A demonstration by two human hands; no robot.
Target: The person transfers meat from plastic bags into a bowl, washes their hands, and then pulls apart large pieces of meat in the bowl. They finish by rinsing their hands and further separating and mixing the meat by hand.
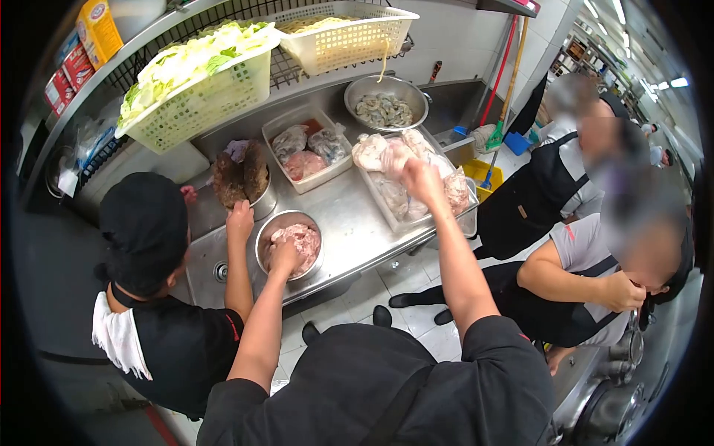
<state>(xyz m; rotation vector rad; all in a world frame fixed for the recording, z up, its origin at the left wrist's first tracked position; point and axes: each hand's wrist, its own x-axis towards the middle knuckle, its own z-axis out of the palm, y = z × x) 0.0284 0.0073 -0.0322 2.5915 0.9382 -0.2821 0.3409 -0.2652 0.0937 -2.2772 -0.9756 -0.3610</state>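
Head view: the person's left hand (285, 256) is down in a round steel bowl (290, 217), its fingers at the pink meat (306, 239); their tips are hidden, so I cannot tell whether they are spread or pinching. The bowl stands near the front edge of the steel counter (346, 215). The right hand (420, 182) is over the white tub (374, 197) at the counter's right end, fingers curled beside pale, plastic-wrapped pieces (456, 189); whether they pinch one I cannot tell. Bare steel lies between bowl and tub. On the far side, another tub (320, 182) and a metal basin (420, 104) limit the room. To the left, a co-worker's hand (239, 221) at a metal pot (265, 201) is near the person's left forearm. To the right, two people stand past a strip of tiled floor (372, 290).
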